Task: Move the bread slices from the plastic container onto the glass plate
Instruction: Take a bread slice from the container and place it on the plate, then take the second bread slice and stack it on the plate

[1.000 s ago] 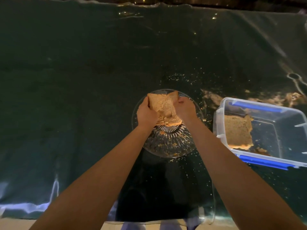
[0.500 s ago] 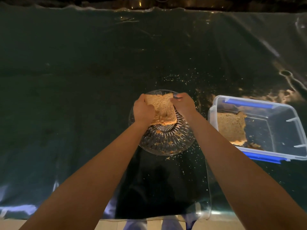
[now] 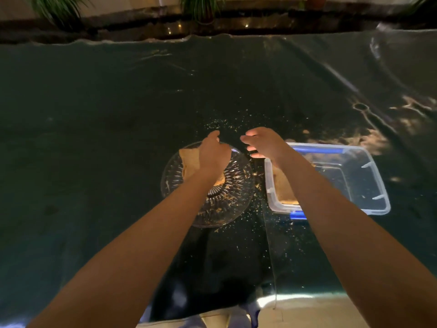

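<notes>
Left hand [image 3: 214,153] seemingly curled over plate's [image 3: 212,216] bread [image 3: 189,162]; right hand [image 3: 264,143] spread, empty

Bread slice [image 3: 189,162] on glass plate [image 3: 227,209]

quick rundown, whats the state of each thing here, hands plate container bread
left hand: over the plate, holding nothing that shows
right hand: open, empty, above the container's near-left corner
glass plate: one bread slice lying on it, crumbs
plastic container: lid off, one slice still inside
</notes>
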### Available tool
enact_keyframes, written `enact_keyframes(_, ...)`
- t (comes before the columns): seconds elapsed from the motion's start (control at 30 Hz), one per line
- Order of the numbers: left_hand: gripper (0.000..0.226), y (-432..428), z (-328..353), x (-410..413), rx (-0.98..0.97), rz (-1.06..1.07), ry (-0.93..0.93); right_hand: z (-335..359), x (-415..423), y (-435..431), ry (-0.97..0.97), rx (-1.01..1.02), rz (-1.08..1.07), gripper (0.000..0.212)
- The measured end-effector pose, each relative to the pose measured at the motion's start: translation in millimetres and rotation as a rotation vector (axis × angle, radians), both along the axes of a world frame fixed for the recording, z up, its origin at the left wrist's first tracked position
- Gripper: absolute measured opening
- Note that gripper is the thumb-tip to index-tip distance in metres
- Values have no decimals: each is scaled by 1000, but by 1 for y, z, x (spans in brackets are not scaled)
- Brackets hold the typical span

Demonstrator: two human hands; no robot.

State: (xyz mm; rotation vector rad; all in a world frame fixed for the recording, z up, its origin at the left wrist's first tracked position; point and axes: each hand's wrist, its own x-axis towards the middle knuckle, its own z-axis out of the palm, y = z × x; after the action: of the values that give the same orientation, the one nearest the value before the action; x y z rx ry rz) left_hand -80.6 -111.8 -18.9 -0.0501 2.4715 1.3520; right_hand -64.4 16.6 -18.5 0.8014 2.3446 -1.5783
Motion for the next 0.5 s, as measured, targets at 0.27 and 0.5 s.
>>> enact_keyframes(0.27, 53, 73, 21, 28, 22, -87, -97, 15, 44, 72, 42, -142, -150, 31)
enact_keyframes(0.5, 54, 123, 16, 58, 8, -163, -99, 4, 74, 116, -50, -141, -240, 31)
